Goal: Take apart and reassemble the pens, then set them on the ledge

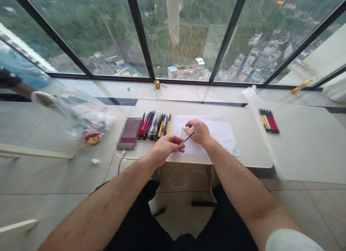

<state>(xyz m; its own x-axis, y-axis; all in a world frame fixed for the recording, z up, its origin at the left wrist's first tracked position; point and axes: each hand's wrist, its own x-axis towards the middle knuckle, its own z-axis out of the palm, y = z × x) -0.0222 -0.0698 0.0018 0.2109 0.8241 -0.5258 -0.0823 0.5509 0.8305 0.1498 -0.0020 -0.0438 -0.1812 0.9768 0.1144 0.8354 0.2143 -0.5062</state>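
My left hand (165, 148) is closed, holding a slim pen (190, 135) between thumb and fingers. The pen slants up to the right, dark at its upper part and paler near the fingers. My right hand (199, 131) is just beyond it, its fingers bent in a pinch. A small pale bit shows at those fingertips, too small to name. Both hands are over white paper sheets (223, 137) on a low white table (251, 150). Left of the paper lies a row of assorted pens (155, 124), red, black, clear, blue and yellow.
A blurred-out dark red item (130, 133) with a white cable lies at the table's left. Several yellow, white and red pens (269, 120) rest on a second white surface (305, 146) at right. A clear plastic bag (92, 124) stands at left. A small can (157, 84) sits by the windows.
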